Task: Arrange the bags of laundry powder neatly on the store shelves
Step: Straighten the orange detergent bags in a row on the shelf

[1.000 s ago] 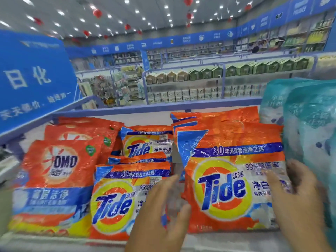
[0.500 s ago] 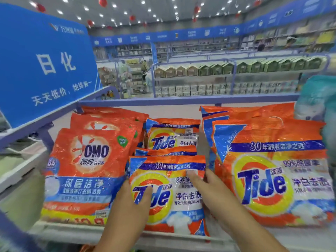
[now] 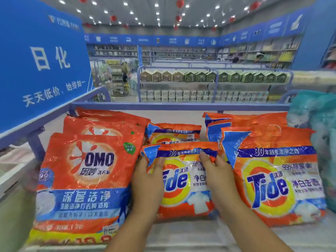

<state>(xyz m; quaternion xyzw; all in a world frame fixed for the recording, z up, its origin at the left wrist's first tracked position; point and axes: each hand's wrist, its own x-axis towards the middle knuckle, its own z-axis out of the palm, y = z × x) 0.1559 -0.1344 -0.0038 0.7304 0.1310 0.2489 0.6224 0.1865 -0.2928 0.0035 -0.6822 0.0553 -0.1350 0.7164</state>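
A small orange Tide bag lies at the front middle of the white shelf. My left hand grips its upper left part near the blue corner. My right hand pinches its top edge on the right. Behind it lies another small Tide bag. To the right a stack of large Tide bags leans back. At the left stand large orange OMO bags, several deep.
Teal bags crowd the shelf's right end. A blue rail runs along the shelf's back, and a blue sign rises at the left. Further aisles of shelving fill the store behind.
Both hands have slid up the small Tide bag from its lower face to its top edge and now grip it. The view has shifted left and closer.
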